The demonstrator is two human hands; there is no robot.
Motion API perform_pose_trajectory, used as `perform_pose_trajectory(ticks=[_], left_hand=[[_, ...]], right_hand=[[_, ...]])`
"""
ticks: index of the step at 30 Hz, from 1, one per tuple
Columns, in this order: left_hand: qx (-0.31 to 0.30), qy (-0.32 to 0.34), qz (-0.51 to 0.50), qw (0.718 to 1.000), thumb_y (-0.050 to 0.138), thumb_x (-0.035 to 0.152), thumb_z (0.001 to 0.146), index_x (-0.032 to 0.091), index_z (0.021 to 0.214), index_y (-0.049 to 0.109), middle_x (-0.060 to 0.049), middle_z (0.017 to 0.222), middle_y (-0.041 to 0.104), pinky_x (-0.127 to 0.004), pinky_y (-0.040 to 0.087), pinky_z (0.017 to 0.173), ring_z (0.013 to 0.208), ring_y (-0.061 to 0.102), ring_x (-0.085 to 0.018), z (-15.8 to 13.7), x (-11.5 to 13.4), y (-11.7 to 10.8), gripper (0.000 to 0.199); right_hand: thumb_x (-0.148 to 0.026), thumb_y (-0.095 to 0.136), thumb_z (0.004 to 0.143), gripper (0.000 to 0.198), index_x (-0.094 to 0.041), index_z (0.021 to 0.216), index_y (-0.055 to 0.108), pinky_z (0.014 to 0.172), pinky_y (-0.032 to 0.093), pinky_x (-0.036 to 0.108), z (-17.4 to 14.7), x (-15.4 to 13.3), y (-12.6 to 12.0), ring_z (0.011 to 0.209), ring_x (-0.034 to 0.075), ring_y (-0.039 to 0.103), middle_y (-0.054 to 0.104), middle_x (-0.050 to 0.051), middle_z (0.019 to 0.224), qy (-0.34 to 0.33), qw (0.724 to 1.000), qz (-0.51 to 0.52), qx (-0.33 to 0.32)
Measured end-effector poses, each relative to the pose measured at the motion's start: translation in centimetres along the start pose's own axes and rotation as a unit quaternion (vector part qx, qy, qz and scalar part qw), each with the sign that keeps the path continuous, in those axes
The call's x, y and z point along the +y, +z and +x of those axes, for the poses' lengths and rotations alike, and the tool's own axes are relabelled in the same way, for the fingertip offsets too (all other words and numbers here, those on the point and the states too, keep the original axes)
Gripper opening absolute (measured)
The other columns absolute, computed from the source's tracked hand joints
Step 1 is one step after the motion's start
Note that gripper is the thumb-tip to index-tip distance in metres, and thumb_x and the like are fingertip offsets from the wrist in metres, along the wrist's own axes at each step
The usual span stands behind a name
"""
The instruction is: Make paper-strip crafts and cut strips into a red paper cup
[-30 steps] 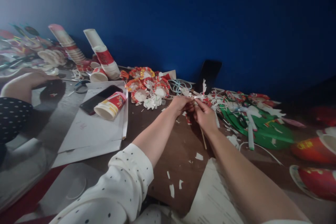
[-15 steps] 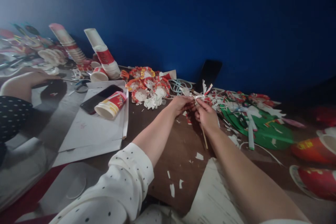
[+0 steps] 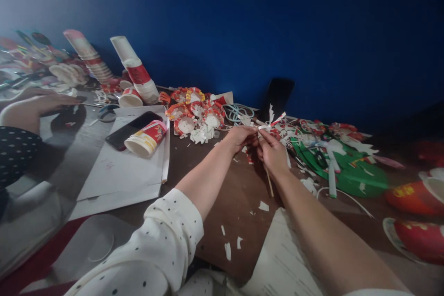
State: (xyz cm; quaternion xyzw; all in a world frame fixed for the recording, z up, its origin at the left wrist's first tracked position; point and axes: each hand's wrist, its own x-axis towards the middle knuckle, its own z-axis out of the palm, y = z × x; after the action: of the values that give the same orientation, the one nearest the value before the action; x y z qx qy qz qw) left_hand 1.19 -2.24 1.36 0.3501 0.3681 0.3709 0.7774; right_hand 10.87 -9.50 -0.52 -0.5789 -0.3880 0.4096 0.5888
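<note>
My left hand (image 3: 242, 137) and my right hand (image 3: 274, 151) meet over the brown table. Their fingertips pinch a thin wooden stick. Its lower end (image 3: 269, 184) slants down below my right palm. At the top, where the fingers close, white and red fringed paper strips (image 3: 272, 118) fan out. The exact grip of each finger is partly hidden. Beyond my hands lies a heap of cut paper pieces (image 3: 286, 134). Left of them sit several red-and-white crafted paper-cup flowers (image 3: 198, 111).
A black phone (image 3: 277, 95) leans against the blue wall. Paper cups (image 3: 145, 138) rest by another phone (image 3: 133, 130) on a white board (image 3: 114, 171). Cup stacks (image 3: 138, 74) stand behind. A green round mat (image 3: 360, 175) and red cups (image 3: 421, 240) lie right. Another person's hand (image 3: 48, 101) is left.
Almost nothing differs. The fringed paper strips at the stick's top have shifted slightly; both hands stay pinched together in the same place.
</note>
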Motion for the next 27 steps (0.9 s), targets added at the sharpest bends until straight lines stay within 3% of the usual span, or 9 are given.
perform_pose_trajectory(ticks=[5, 11, 19, 27], left_hand=[[0.021, 0.009, 0.041, 0.999, 0.057, 0.008, 0.08, 0.011, 0.06, 0.057, 0.001, 0.046, 0.051, -0.022, 0.041, 0.05, 0.042, 0.048, -0.008, 0.07, -0.17, 0.45, 0.021], [0.032, 0.035, 0.088, 0.995, 0.06, 0.011, 0.077, 0.012, 0.056, 0.055, 0.001, 0.045, 0.051, -0.021, 0.039, 0.046, 0.039, 0.047, -0.008, 0.77, -0.75, 0.06, 0.022], [0.051, 0.011, 0.085, 0.995, 0.063, 0.01, 0.076, 0.011, 0.059, 0.059, 0.0, 0.049, 0.055, -0.02, 0.041, 0.05, 0.041, 0.047, -0.006, 0.51, -0.2, 0.04, 0.018], [0.04, 0.007, 0.064, 0.997, 0.061, 0.011, 0.078, 0.012, 0.059, 0.058, 0.0, 0.05, 0.055, -0.021, 0.042, 0.052, 0.042, 0.049, -0.007, 0.5, -0.4, 0.21, 0.019]], right_hand=[[-0.038, 0.054, 0.078, 0.05, -0.015, 0.122, 0.063, 0.045, 0.04, 0.027, -0.35, -0.2, 0.0, 0.043, 0.014, 0.048, 0.058, 0.0, 0.055, -0.06, 0.988, -0.138, 0.031], [-0.04, 0.054, 0.079, 0.048, -0.014, 0.119, 0.064, 0.058, 0.047, 0.03, 0.09, 0.68, 0.01, 0.066, 0.02, 0.062, 0.069, 0.007, 0.076, -0.108, 0.98, -0.167, 0.03], [-0.037, 0.054, 0.078, 0.049, -0.015, 0.121, 0.064, 0.044, 0.039, 0.026, -0.2, 0.02, 0.11, 0.043, 0.013, 0.048, 0.062, 0.0, 0.059, -0.055, 0.988, -0.139, 0.034], [-0.038, 0.054, 0.078, 0.05, -0.014, 0.121, 0.065, 0.047, 0.04, 0.026, -0.13, 0.29, -0.11, 0.046, 0.015, 0.051, 0.061, 0.0, 0.055, -0.072, 0.982, -0.168, 0.039]])
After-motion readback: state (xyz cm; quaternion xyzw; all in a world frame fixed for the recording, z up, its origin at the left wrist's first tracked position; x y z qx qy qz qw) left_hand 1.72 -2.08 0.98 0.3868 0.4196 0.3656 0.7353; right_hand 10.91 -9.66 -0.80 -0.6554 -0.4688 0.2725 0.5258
